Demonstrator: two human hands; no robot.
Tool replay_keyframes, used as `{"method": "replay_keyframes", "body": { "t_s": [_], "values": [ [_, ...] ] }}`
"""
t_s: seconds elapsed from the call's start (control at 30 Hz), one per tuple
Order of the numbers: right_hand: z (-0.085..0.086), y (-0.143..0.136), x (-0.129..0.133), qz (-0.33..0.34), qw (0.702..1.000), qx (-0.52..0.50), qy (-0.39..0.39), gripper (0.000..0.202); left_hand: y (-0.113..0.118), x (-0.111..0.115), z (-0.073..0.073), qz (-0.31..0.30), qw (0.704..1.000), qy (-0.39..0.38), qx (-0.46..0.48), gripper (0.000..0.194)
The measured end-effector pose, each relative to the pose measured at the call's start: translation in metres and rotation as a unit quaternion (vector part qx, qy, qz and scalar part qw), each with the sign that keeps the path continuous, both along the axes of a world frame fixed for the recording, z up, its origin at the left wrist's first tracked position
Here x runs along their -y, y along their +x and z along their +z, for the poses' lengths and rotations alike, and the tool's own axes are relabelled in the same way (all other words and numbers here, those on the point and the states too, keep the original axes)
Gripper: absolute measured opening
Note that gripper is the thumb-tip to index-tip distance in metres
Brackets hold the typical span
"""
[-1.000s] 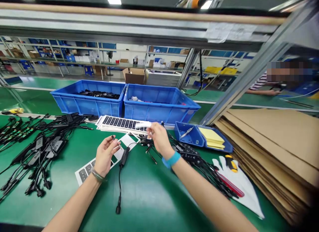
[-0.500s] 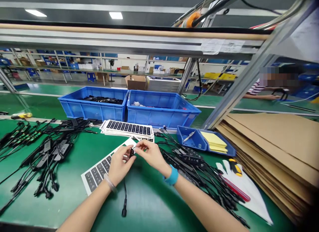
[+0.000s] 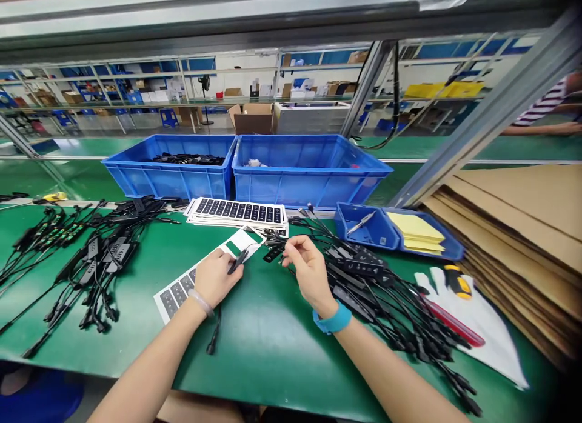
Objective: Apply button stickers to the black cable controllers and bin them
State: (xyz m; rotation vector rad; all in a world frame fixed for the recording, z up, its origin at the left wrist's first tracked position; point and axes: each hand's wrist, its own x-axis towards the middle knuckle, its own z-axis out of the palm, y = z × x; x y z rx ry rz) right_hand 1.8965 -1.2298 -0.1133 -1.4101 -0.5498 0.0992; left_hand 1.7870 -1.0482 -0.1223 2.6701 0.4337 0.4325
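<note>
Just below the frame's centre, the left hand (image 3: 216, 279), back upward and fingers curled, grips a slim black plastic cable controller (image 3: 237, 262). To its right, the right hand (image 3: 308, 268) has thumb and fingertips drawn narrow beside a small black rectangular piece (image 3: 273, 254); whether it holds this, I cannot tell.

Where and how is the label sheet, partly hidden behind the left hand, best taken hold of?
Probably pinch the label sheet by the white border at its near-left end, coming from the left. The thin sheet looks flat; that end is uncovered and the border carries no labels, while the left hand hides the middle.
</note>
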Motion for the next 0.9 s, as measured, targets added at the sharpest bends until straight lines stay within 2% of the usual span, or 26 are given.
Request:
{"method": "replay_keyframes", "body": {
  "t_s": [0.07,0.1,0.13,0.17,0.2,0.27,0.33,0.37,0.4,0.43,0.5,0.6,0.73,0.9],
  "values": [
    [-0.003,-0.001,0.001,0.021,0.997,-0.059,0.034,0.017,0.001,0.004,0.003,0.017,0.996,-0.086,0.015,0.018],
    [-0.003,-0.002,0.001,0.035,0.995,-0.085,0.05,0.017,0.001,0.007,0.005,0.021,0.985,-0.172,0.027,0.021],
    [-0.003,-0.004,0.001,0.047,0.991,-0.106,0.064,0.018,0.001,0.01,0.006,0.021,0.96,-0.276,0.037,0.026],
    [-0.002,-0.006,0.001,0.058,0.988,-0.123,0.074,0.019,0.002,0.013,0.008,0.015,0.92,-0.389,0.045,0.031],
    [-0.001,-0.008,0.001,0.067,0.986,-0.133,0.08,0.02,0.002,0.016,0.009,0.008,0.867,-0.496,0.048,0.034],
    [0.0,-0.011,0.001,0.079,0.983,-0.143,0.085,0.021,0.001,0.024,0.011,-0.009,0.749,-0.662,0.042,0.036],
    [-0.001,-0.012,0.001,0.088,0.982,-0.148,0.082,0.023,-0.001,0.03,0.012,-0.027,0.644,-0.763,0.037,0.035],
    [-0.002,-0.013,0.001,0.093,0.981,-0.151,0.08,0.023,-0.002,0.034,0.011,-0.035,0.617,-0.785,0.036,0.039],
    [-0.002,-0.013,0.001,0.097,0.98,-0.156,0.078,0.023,-0.003,0.037,0.011,-0.045,0.61,-0.79,0.035,0.046],
    [-0.003,-0.013,0.0,0.102,0.979,-0.159,0.075,0.023,-0.004,0.04,0.01,-0.058,0.621,-0.781,0.03,0.056],
    [-0.005,-0.014,0.0,0.112,0.98,-0.153,0.068,0.023,-0.006,0.044,0.007,-0.084,0.658,-0.748,0.014,0.067],
    [-0.006,-0.017,0.0,0.128,0.982,-0.13,0.037,0.023,-0.008,0.048,0.003,-0.128,0.683,-0.719,-0.014,0.066],
    [-0.007,-0.02,0.0,0.139,0.983,-0.121,0.005,0.025,-0.009,0.049,0.001,-0.167,0.674,-0.719,-0.032,0.062],
    [-0.006,-0.021,0.0,0.131,0.985,-0.117,-0.001,0.024,-0.01,0.049,0.002,-0.183,0.655,-0.732,-0.043,0.056]
  ]
}}
